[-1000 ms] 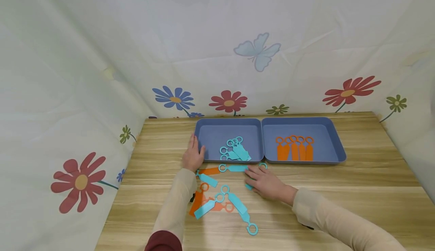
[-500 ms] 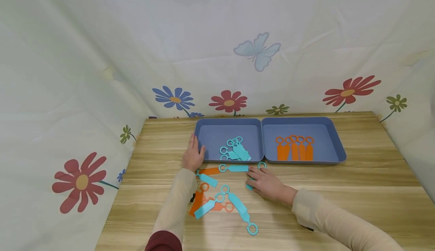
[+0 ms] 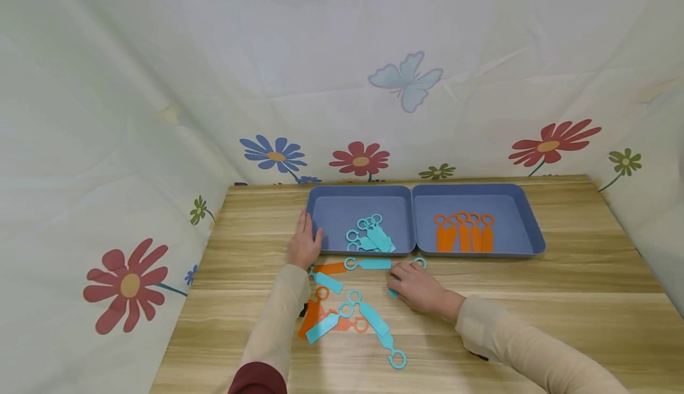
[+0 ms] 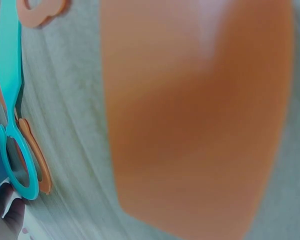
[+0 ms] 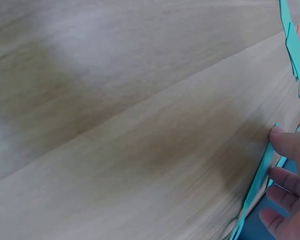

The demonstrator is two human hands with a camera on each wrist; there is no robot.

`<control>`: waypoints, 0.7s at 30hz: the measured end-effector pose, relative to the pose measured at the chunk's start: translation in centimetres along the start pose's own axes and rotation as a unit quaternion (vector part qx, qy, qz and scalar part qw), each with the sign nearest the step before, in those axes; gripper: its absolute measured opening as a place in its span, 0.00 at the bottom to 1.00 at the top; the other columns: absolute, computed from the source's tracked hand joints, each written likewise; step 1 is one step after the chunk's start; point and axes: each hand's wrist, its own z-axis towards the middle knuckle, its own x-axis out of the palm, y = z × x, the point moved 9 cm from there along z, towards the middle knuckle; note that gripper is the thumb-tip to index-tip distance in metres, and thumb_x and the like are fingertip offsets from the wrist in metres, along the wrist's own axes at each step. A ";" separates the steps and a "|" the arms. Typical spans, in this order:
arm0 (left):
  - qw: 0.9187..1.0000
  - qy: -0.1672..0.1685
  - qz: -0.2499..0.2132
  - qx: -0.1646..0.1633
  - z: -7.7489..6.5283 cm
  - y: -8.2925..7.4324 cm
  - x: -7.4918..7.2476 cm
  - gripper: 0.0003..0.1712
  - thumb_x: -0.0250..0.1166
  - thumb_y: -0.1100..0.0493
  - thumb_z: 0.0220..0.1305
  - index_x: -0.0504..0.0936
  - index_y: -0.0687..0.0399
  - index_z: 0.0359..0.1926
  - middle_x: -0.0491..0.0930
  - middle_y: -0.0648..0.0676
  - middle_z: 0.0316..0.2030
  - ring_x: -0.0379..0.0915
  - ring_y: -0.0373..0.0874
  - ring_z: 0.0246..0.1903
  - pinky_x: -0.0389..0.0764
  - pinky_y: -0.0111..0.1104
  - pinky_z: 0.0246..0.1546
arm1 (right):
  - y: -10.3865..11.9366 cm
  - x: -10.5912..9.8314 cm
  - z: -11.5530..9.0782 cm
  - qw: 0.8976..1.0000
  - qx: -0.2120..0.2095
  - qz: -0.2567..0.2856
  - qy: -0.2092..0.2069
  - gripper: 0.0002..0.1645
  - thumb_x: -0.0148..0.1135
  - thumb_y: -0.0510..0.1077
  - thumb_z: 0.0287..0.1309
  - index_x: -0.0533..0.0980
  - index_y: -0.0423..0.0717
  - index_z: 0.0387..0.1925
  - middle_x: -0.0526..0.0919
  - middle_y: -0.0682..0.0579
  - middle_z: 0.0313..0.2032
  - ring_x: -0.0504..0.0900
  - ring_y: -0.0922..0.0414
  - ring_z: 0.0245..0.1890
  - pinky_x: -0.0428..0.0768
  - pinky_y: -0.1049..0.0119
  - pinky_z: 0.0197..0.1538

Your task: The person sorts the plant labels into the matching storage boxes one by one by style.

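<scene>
I'm remotely watching the right hand [image 3: 419, 288] pinching a flat turquoise plastic-looking ring-ended tag [image 5: 260, 175] on the wood-grain table [image 3: 561, 281]; left hand [image 3: 304, 247] resting, fingers straight, against a blue-grey rectangular tray [image 3: 331, 210]. Thin edge could be slipping from shallow pinch.

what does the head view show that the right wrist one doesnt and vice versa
Only the head view shows the left hand against the left tray, the orange tags in the right tray and the printed butterfly. Only the right wrist view shows the middle of the teal tag at the right hand, hidden from above. Both show that hand, loose tags and the wooden tabletop.
</scene>
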 end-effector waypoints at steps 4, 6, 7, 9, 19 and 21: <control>1.000 0.001 0.003 -0.001 0.0 0.0 0.1 0.34 0.45 0.47 0.64 0.54 0.62 0.65 0.49 0.55 0.67 0.73 0.56 0.29 0.73 0.43 0.33 | -0.1 0.1 0.1 1.000 0.005 -0.006 0.009 0.12 0.63 0.46 0.47 0.75 0.49 0.35 0.73 0.50 0.42 0.70 0.53 0.44 0.69 0.58 0.44; 1.000 0.004 0.006 -0.002 0.0 0.1 0.2 0.34 0.45 0.47 0.64 0.54 0.62 0.65 0.48 0.55 0.68 0.73 0.55 0.28 0.73 0.43 0.33 | -0.3 0.2 0.2 1.000 0.010 -0.010 0.017 0.11 0.64 0.47 0.47 0.74 0.49 0.33 0.72 0.51 0.40 0.69 0.54 0.41 0.68 0.59 0.42; 1.000 0.006 0.006 -0.003 0.0 0.1 0.3 0.34 0.44 0.46 0.64 0.54 0.62 0.65 0.48 0.55 0.68 0.73 0.55 0.28 0.73 0.43 0.33 | -0.3 0.2 0.2 1.000 0.012 -0.012 0.020 0.11 0.64 0.47 0.46 0.73 0.49 0.32 0.72 0.51 0.40 0.69 0.54 0.40 0.67 0.59 0.41; 1.000 0.006 0.006 -0.003 0.1 0.1 0.3 0.34 0.44 0.46 0.64 0.54 0.61 0.65 0.48 0.55 0.68 0.73 0.55 0.29 0.73 0.43 0.34 | -0.5 0.4 0.3 0.999 0.020 -0.015 0.027 0.12 0.65 0.48 0.45 0.71 0.49 0.29 0.72 0.51 0.39 0.69 0.54 0.39 0.67 0.60 0.40; 1.000 0.003 0.004 0.000 0.1 0.2 0.3 0.34 0.44 0.46 0.64 0.55 0.62 0.65 0.49 0.55 0.67 0.74 0.56 0.32 0.73 0.43 0.34 | -0.9 0.7 0.6 0.997 0.055 0.016 0.050 0.14 0.66 0.46 0.43 0.67 0.51 0.24 0.71 0.57 0.27 0.71 0.57 0.34 0.67 0.61 0.38; 1.000 0.001 0.003 -0.001 0.0 0.2 0.3 0.35 0.44 0.46 0.64 0.55 0.62 0.65 0.49 0.55 0.67 0.74 0.57 0.32 0.73 0.44 0.34 | -1.2 0.7 0.7 0.995 0.069 0.036 0.056 0.12 0.66 0.42 0.43 0.68 0.51 0.24 0.72 0.57 0.26 0.72 0.57 0.32 0.69 0.62 0.36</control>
